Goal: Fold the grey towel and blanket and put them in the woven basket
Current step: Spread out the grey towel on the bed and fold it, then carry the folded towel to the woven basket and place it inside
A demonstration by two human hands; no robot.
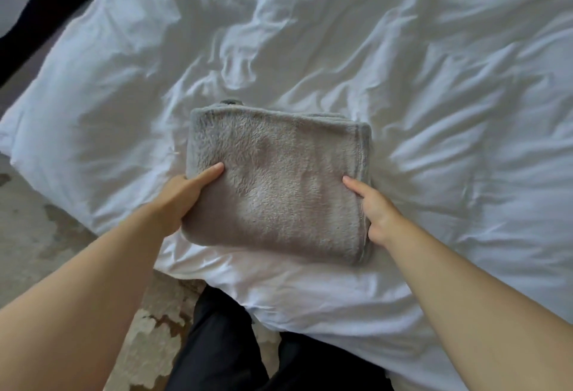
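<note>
Now the folded grey blanket (pixel 279 180) lies near the edge of the white duvet (pixel 403 80), open bedding beyond; left hand (pixel 179 198) and right hand (pixel 375 207) pinch its sides, thumbs on top.

**Folded grey blanket (pixel 279 186) gripped on the white bed (pixel 403 80)**
The left hand (pixel 176 201) holds its left edge and the right hand (pixel 376 214) its right edge, both thumbs lying on top.
</note>
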